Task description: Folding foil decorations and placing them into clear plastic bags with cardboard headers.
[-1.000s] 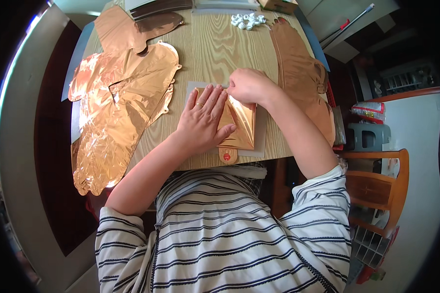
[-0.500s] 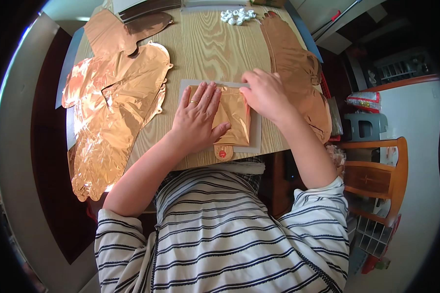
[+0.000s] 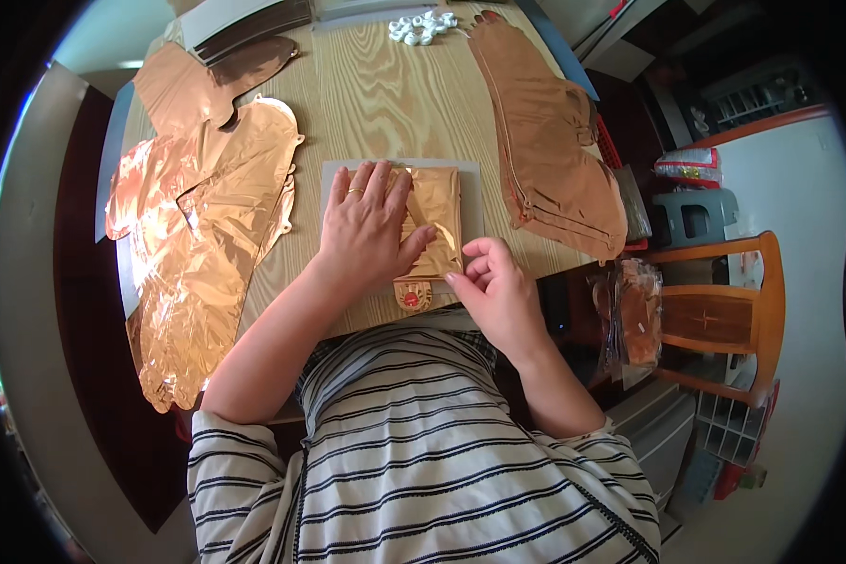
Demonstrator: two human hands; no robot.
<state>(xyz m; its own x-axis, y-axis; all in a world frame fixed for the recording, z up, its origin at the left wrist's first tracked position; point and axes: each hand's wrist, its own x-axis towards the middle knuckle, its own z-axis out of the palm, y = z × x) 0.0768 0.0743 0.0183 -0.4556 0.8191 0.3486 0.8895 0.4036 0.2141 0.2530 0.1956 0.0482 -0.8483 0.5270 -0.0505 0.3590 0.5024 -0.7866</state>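
Note:
A folded piece of shiny gold foil [image 3: 438, 199], likely a balloon, lies on a thin grey board [image 3: 471, 193] near the table's front edge. Flat across its left half rests my left hand [image 3: 362, 221], fingers stretched out, a ring on one of them. At the foil's lower right corner is my right hand [image 3: 500, 296], its thumb touching the corner and its fingers loosely bent, apart from the thumb. A small tan tag with a red spot [image 3: 412, 297] sticks out below the foil. My left palm hides part of the foil.
Flat gold foil balloons [image 3: 230, 197] cover the left of the wood-grain table [image 3: 367, 94]. Another copper-coloured foil balloon [image 3: 545, 141] lies at the right. Small white pieces [image 3: 423, 28] sit in a heap at the back. A wooden chair [image 3: 724, 320] stands on the right.
My right hand has come down from the foil's upper right corner to its lower right corner. My left hand still presses on the foil. The whole view has shifted slightly.

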